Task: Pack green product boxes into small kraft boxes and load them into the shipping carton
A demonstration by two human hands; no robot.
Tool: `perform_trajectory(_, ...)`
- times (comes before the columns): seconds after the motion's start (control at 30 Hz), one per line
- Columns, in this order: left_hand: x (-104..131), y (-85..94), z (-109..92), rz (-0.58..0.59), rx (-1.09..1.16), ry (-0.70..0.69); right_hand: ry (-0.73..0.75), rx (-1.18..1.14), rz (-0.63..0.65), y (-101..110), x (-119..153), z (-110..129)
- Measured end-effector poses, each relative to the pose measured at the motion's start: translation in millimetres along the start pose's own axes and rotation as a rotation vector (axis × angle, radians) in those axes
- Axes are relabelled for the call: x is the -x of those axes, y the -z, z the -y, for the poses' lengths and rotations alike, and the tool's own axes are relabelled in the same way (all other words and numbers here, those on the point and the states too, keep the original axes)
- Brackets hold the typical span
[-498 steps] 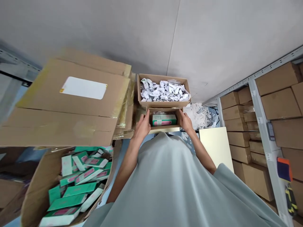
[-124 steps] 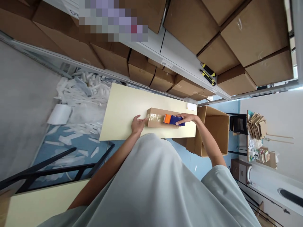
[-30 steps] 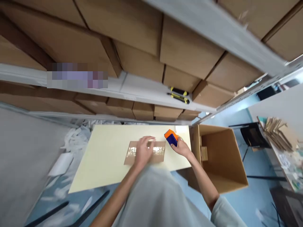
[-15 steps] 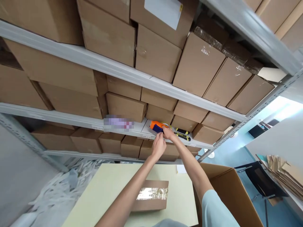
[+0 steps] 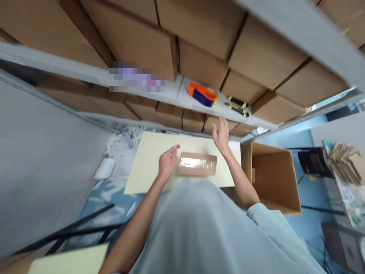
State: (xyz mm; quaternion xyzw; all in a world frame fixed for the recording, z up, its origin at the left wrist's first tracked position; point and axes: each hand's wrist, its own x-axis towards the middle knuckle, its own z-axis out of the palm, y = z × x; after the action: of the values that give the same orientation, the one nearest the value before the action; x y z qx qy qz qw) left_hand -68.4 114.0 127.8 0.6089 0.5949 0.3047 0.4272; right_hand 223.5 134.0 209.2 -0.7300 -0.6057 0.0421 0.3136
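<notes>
A small cardboard box (image 5: 197, 164) with shiny clear tape across its top lies on the pale yellow table (image 5: 148, 152). My left hand (image 5: 168, 163) is just left of this box, fingers loosely curled and the index finger reaching forward; nothing shows in it. Over the table's right part, my right hand (image 5: 222, 135) is open and empty, thumb apart from the fingers. Beyond it on the shelf rests an orange and dark blue tape dispenser (image 5: 202, 95). Two black and yellow utility knives (image 5: 238, 106) lie to the dispenser's right.
Rows of cardboard boxes (image 5: 199, 62) fill the rack behind the table. A large open carton (image 5: 273, 175) stands at the right. White scraps (image 5: 125, 142) lie on the floor to the left. A dark chair (image 5: 315, 161) and stacked flat cardboard (image 5: 346, 161) are farther right.
Both hands have come back from the shelf to above the table. The right hand has let go of the tape dispenser, which stays on the shelf. My view has tilted down.
</notes>
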Motion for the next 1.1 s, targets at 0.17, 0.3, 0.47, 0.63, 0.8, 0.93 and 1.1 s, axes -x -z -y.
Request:
perform_trajectory(0.17, 57.3, 7.7, 73.9, -0.008, -0.056, 0.285, -0.402, -0.152, 0.17, -9.7, 192.4, -23.2)
perform_trajectory(0.3, 62.8, -30.9, 58.1, 0.153, -0.207, 0.292, -0.636, -0.227, 0.305, -39.2, 243.4, -17.2)
perform_trajectory(0.47, 56.0, -78.8, 26.8, 0.158, -0.405, 0.263, -0.819, -0.208, 0.336, -70.7, 227.0, -26.5)
perform_trajectory(0.63, 50.4, -83.2, 42.3, 0.091, -0.388, 0.346, -0.813, -0.353, 0.347, -74.7, 225.6, -44.2)
perform_trajectory(0.8, 39.4, -69.0, 67.4, 0.159, -0.205, 0.355, -0.71, -0.491, 0.33, -72.5, 227.8, -54.7)
perform_trajectory(0.93, 40.4, -65.2, 72.0, 0.179, -0.206, 0.32, -0.756, -0.456, 0.33, -68.6, 229.0, -57.0)
perform_trajectory(1.1, 53.7, -81.1, 55.5, 0.122, -0.266, 0.169, -0.783, -0.248, 0.254, -70.6, 231.7, -42.1)
